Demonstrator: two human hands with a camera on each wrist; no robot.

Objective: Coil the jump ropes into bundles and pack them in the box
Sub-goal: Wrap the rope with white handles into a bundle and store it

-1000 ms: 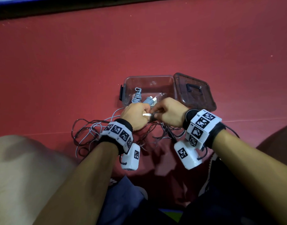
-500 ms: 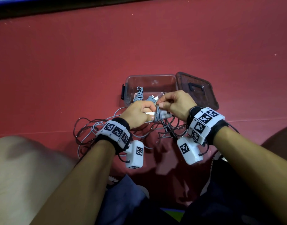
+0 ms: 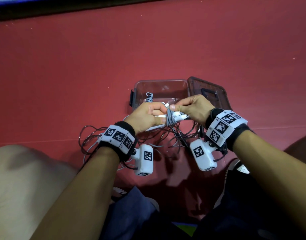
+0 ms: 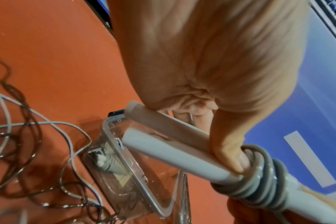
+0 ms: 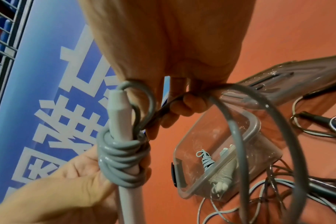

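My left hand [image 3: 147, 116] grips the two pale grey handles [image 4: 175, 153] of a jump rope, its thumb pressing the grey cord coil [image 3: 171, 118] wound round them. My right hand [image 3: 192, 108] pinches the free grey cord [image 5: 238, 121] beside the coil [image 5: 123, 159]. Both hands hover just in front of the clear plastic box [image 3: 159, 87], which holds one coiled grey rope bundle [image 5: 207, 160]. Loose dark and grey ropes [image 3: 100, 135] lie tangled on the red floor beneath my wrists.
The box's smoky lid [image 3: 211, 90] lies flat to the right of the box. Red floor [image 3: 148, 49] stretches beyond. My knee [image 3: 24, 179] is at lower left, a shoe [image 3: 240, 167] at right. A blue banner [image 5: 63, 75] stands behind.
Both hands have risen slightly toward the box. The right hand has carried the cord round the handles, and more turns of grey coil now show between the hands.
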